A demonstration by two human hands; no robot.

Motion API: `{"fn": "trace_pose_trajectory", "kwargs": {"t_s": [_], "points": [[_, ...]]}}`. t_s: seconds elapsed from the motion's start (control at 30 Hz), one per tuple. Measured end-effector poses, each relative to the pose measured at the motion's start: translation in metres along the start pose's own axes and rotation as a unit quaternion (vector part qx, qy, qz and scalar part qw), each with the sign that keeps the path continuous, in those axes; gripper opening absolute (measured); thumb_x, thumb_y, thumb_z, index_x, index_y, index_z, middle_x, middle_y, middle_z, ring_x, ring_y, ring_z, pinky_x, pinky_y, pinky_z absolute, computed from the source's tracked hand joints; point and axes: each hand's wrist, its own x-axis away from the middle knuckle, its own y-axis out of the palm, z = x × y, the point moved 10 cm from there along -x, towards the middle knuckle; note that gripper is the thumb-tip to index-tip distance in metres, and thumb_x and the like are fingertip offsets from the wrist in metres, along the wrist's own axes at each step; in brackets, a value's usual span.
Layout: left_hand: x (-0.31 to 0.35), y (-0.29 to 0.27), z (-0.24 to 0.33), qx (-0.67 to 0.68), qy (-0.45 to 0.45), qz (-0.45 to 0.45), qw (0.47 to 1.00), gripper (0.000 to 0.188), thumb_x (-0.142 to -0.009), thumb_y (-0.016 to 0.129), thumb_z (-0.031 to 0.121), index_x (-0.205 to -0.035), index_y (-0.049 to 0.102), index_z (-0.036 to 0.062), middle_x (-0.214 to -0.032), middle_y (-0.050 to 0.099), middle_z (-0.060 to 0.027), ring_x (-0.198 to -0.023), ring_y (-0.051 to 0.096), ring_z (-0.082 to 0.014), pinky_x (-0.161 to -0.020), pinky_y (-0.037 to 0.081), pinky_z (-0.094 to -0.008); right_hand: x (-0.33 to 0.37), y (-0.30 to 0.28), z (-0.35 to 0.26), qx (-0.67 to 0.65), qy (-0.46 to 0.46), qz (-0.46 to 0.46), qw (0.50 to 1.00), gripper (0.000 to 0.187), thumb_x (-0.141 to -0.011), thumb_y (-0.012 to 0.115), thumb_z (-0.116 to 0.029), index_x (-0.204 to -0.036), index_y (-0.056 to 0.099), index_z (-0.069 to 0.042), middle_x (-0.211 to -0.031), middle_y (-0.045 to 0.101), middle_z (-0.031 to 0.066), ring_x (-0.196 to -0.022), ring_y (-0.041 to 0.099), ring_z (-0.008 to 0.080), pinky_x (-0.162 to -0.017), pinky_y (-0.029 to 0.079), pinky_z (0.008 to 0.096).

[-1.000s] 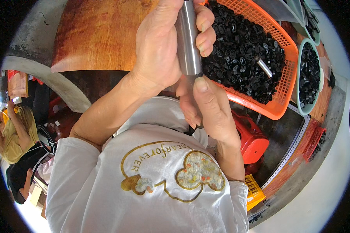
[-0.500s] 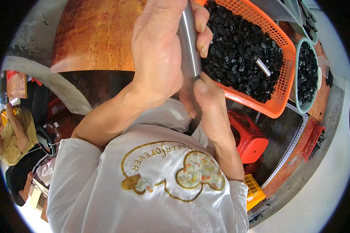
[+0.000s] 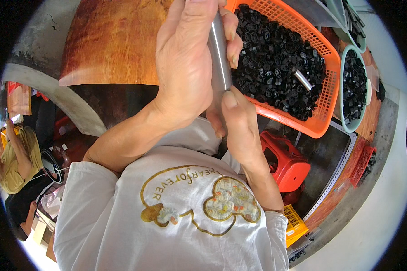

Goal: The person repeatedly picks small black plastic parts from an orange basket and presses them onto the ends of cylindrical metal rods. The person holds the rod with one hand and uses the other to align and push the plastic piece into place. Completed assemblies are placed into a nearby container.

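Observation:
My left hand [image 3: 185,67] is wrapped round a smooth grey metal tube [image 3: 219,52], its fingertips curling over the far side. The tube slants down toward me, and its upper end runs behind my left fingers. At its lower end my right hand [image 3: 242,128] is closed, thumb pressed by the rim. A small dark edge shows there, but whether it is a separate part I cannot tell. Just beyond, to the right, an orange basket [image 3: 282,118] holds a heap of small black plastic parts [image 3: 271,63], with a short shiny metal tube [image 3: 302,80] lying on them.
A brown wood-patterned tabletop [image 3: 113,45] lies at the far left. Right of the basket stands a pale green basin [image 3: 347,115] of similar black parts. A red plastic stool [image 3: 290,165] and a yellow crate [image 3: 296,225] are low on the right. Another person [image 3: 20,153] sits at far left.
Both hands keep hold of the tube. My right hand and forearm have shifted slightly left. The basket and stool sit a little further left in view.

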Motion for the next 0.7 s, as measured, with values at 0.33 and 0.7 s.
{"fn": "trace_pose_trajectory", "kwargs": {"t_s": [0.33,0.7], "points": [[-0.001,-0.001,0.000,-0.028,-0.014,0.003,1.000,0.036,-0.101,0.048,0.044,-0.100,0.049,0.0074,-0.075,0.050,-0.0044,-0.056,0.049,-0.0142,-0.051,0.043,-0.0249,-0.001,0.004,0.001,-0.046,-0.004,-0.022,0.999,0.037,-0.100,0.042,-0.033,-0.081,0.048,-0.002,-0.066,0.043,-0.0010,-0.060,0.037,0.0073,-0.053,0.032,0.0265],[-0.005,-0.004,-0.015,-0.012,-0.069,-0.043,0.997,0.041,-0.100,0.047,0.049,-0.102,0.050,0.0078,-0.075,0.050,-0.0061,-0.058,0.050,-0.0162,-0.053,0.044,-0.0279,-0.002,0.006,-0.006,0.011,-0.073,-0.038,0.997,0.023,-0.096,0.053,-0.021,-0.097,0.047,0.001,-0.071,0.049,0.0031,-0.063,0.045,0.0100,-0.056,0.040,0.0277]]}}
